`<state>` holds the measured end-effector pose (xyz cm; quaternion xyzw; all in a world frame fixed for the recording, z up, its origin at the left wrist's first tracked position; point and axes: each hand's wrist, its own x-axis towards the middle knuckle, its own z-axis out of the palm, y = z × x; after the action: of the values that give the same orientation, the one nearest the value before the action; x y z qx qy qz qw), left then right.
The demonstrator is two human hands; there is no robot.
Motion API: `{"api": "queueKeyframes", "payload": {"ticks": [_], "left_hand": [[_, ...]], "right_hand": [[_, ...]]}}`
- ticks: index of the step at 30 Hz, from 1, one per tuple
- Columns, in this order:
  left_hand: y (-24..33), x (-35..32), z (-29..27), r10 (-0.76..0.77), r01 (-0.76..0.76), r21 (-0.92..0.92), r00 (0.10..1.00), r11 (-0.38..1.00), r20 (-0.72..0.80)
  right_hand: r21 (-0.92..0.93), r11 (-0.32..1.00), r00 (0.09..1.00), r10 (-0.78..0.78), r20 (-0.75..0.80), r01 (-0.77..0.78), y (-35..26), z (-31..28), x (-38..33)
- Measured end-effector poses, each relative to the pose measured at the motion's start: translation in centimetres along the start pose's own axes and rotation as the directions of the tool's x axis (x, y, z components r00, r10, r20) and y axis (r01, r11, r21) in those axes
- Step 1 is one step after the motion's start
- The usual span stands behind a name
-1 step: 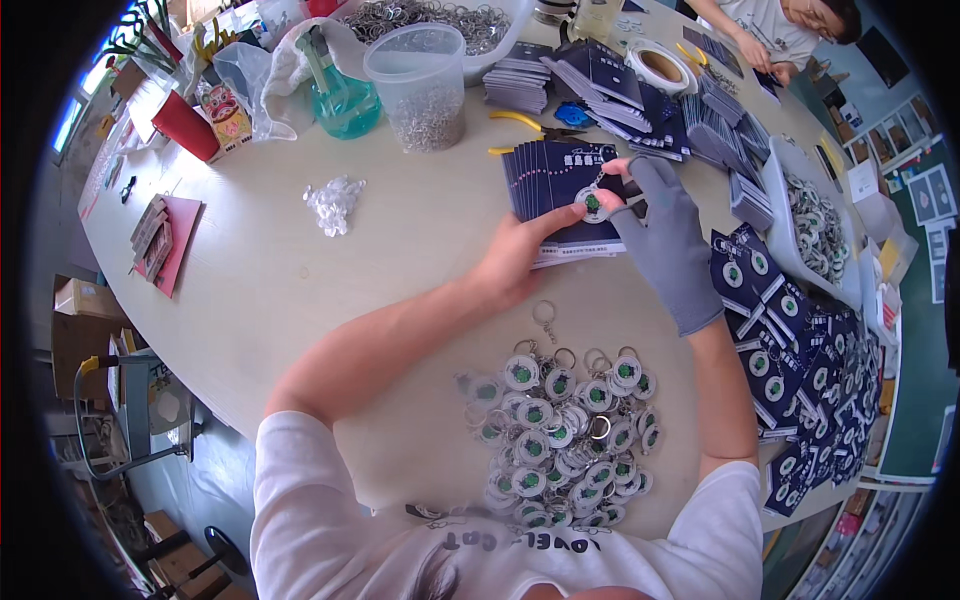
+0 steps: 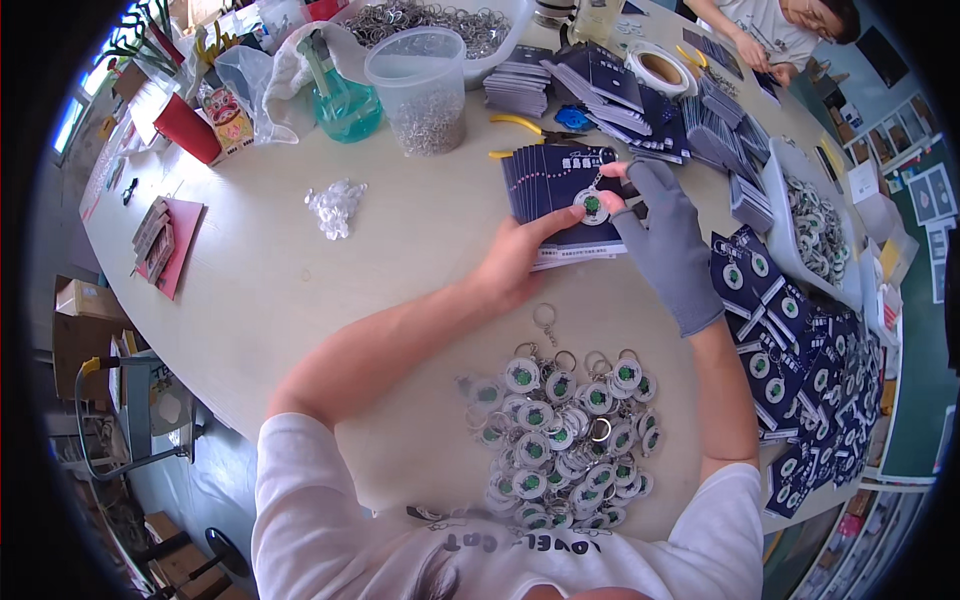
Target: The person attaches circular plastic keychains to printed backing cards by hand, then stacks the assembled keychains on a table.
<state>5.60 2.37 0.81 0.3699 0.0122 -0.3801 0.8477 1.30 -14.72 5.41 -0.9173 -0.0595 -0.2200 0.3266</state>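
A fanned stack of dark blue cards (image 2: 537,185) lies on the table before me. My left hand (image 2: 512,255), bare, grips the stack at its lower left, the thumb pressing on the edge of a round keychain (image 2: 592,207). This keychain has a clear rim and a green centre, and rests against the top card. My right hand (image 2: 662,235), in a grey glove with bare fingertips, pinches the keychain's right side with the thumb; the other fingers are bent near its short chain. Closer to me is a heap of similar keychains (image 2: 533,448) with metal rings.
Cards with keychains (image 2: 820,378) pile up on the right beside a white bin (image 2: 850,285). Behind are yellow-handled pliers (image 2: 517,120), stacked cards (image 2: 600,80), a tub (image 2: 415,75) and a green spray bottle (image 2: 345,105). Small clear pieces (image 2: 337,207) lie left. Another person (image 2: 765,40) works far right.
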Motion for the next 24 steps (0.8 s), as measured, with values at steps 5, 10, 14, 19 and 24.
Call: {"api": "queueKeyframes", "payload": {"ticks": [5,10,14,19,24], "left_hand": [[-0.2,0.0,0.0,-0.020,0.020,-0.003,1.000,1.000,-0.016],[-0.1,0.1,0.0,-0.021,0.021,-0.049,1.000,0.999,0.001],[-0.1,0.2,0.1,-0.031,0.031,-0.060,1.000,0.998,0.003],[-0.1,0.0,-0.1,-0.019,0.020,-0.009,0.999,1.000,0.051],[-1.2,0.2,-1.1,0.124,-0.145,0.175,0.984,0.974,0.128]], "right_hand": [[0.042,0.999,0.999,0.007,0.050,-0.009,1.1,-0.2,0.2],[0.401,0.894,0.980,0.184,0.080,-0.201,1.3,-0.2,0.6],[0.354,0.852,0.912,0.294,0.285,-0.386,3.0,0.3,0.0],[0.531,0.730,0.901,0.304,0.310,-0.429,3.4,0.4,-0.2],[0.581,0.611,0.834,0.290,0.469,-0.538,2.1,-1.0,0.0]]}}
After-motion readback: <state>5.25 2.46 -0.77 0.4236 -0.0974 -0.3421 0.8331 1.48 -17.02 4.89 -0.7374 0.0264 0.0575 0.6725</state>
